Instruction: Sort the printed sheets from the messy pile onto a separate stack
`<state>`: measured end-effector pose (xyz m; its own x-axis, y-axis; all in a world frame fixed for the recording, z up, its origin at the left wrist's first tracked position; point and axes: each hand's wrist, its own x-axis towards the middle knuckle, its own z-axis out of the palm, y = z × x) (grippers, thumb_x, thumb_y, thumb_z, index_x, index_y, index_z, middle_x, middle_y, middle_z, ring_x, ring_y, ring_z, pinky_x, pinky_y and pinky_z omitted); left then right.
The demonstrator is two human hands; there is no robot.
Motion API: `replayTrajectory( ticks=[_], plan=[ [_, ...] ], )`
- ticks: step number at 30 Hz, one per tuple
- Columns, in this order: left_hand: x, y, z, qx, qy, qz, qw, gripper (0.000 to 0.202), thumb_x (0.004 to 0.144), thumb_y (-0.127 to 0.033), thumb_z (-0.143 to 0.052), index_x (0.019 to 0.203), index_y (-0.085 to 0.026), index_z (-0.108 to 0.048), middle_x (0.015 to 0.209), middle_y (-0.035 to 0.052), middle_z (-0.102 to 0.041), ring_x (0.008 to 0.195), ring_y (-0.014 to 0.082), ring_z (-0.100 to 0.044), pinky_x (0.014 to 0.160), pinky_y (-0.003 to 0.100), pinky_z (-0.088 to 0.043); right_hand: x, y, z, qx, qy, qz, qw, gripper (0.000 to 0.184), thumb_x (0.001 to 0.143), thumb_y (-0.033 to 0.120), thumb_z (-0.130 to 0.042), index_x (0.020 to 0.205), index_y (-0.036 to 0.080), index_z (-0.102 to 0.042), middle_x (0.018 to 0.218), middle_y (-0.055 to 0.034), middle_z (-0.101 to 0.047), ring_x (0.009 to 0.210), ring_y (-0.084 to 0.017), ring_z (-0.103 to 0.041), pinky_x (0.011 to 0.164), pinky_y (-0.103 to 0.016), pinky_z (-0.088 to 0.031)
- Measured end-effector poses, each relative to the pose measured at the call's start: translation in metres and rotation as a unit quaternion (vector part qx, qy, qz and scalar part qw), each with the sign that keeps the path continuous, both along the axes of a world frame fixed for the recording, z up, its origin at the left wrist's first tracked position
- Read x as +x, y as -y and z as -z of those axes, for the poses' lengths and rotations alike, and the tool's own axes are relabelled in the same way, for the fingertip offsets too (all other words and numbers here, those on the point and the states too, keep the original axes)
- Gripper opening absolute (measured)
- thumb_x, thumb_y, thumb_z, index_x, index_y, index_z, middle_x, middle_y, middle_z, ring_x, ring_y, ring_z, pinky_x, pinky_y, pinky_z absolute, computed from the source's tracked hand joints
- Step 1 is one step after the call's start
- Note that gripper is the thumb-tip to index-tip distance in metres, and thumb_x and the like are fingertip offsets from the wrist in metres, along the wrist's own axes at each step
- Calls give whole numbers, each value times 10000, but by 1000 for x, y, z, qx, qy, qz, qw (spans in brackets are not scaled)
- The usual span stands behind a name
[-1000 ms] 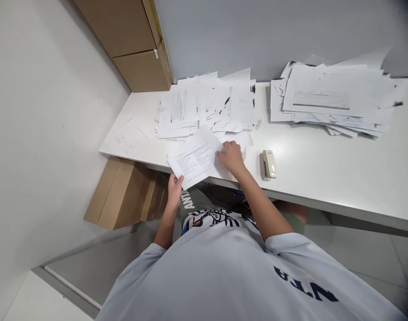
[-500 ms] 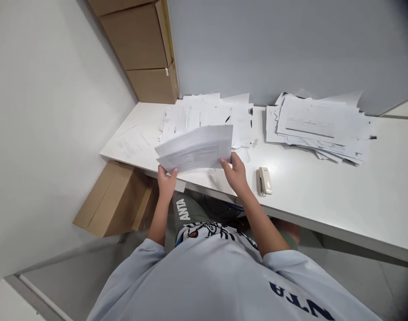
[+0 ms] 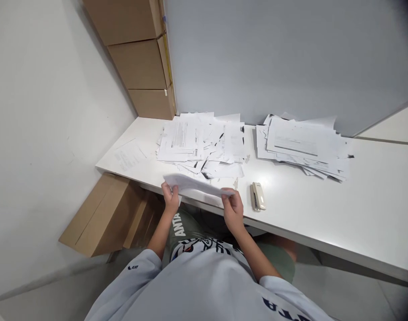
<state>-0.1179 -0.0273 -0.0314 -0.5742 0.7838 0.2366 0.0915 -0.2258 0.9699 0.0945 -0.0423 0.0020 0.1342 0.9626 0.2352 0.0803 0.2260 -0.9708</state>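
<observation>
the left hand (image 3: 171, 198) and right hand (image 3: 232, 209) pinch opposite ends of a bowed sheaf of paper (image 3: 193, 184) over the near edge of the white desk (image 3: 324, 214), just beside a beige stapler (image 3: 258, 196), with loose paper piles (image 3: 200, 142) beyond.

**Black print on white, with tan and pale grey.**
Black-printed white paper sheet (image 3: 192, 183) and white paper piles (image 3: 187, 142); white laminate surface (image 3: 324, 223); tan cardboard boxes (image 3: 140, 62); pale grey T-shirt (image 3: 204, 294) with navy lettering (image 3: 280, 307).
</observation>
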Motion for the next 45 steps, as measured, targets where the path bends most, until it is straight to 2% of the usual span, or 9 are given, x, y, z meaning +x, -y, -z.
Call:
replayTrajectory(
  ticks=[3,8,13,17,22,28,35,41,45],
  plan=[
    [24,15,8,21,17,8,1000,502,768,-659,-638,967,-235,-457,919,43,-577,911,207,-605,864,356,-496,25,24,-7,6,25,20,999,193,898,466,-485,921,289,-556,952,-73,-661,966,-274,-639,890,-467,-501],
    [74,42,12,20,-21,134,991,482,843,-574,-608,1151,-235,-458,948,64,-605,863,200,-618,816,359,-504,115,51,-1,-129,124,100,979,260,801,439,-571,990,265,-613,910,-65,-689,853,-268,-630,773,-413,-497],
    [123,22,-6,91,-128,179,971,450,930,-522,-487,1277,-263,-364,1106,107,-553,1004,212,-607,863,379,-519,206,79,12,-291,128,143,937,238,632,384,-590,820,244,-629,696,-1,-632,650,-210,-553,610,-334,-429],
    [174,-27,-22,103,-273,309,905,454,973,-544,-377,1302,-234,-426,1226,143,-569,1200,255,-560,1026,442,-469,252,92,11,-327,49,203,922,306,583,340,-628,869,234,-655,794,-19,-684,739,-221,-605,663,-340,-464],
    [221,-60,-27,67,-372,479,792,520,996,-562,-297,1422,-277,-382,1483,90,-467,1484,273,-292,1203,492,-299,278,82,4,-343,7,160,926,318,586,331,-680,890,238,-672,790,-20,-695,735,-221,-635,671,-348,-506],
    [228,-57,-26,0,-411,508,757,521,1031,-466,-167,1524,-298,-167,1604,63,-294,1546,245,-69,1262,516,-129,284,70,5,-367,-25,114,923,306,614,322,-703,900,214,-684,768,-17,-697,705,-200,-642,611,-305,-507],
    [230,-58,-28,-4,-429,541,724,496,1038,-441,-169,1514,-304,-203,1591,51,-307,1546,254,8,1261,539,-42,280,73,6,-369,-67,121,919,325,629,301,-709,942,217,-689,815,-16,-705,734,-199,-652,676,-322,-532],
    [224,-62,-36,-27,-391,553,735,489,1032,-485,-220,1496,-332,-247,1587,29,-338,1547,254,-34,1256,538,-121,289,73,-12,-369,14,134,920,309,650,299,-676,946,209,-677,783,2,-664,684,-168,-587,596,-275,-455],
    [220,-63,-40,-35,-379,556,739,499,1017,-484,-305,1483,-305,-298,1587,56,-348,1546,260,-62,1239,511,-215,323,42,-24,-302,127,242,913,225,685,255,-598,893,186,-648,696,9,-566,619,-134,-456,524,-256,-334]
  ],
)
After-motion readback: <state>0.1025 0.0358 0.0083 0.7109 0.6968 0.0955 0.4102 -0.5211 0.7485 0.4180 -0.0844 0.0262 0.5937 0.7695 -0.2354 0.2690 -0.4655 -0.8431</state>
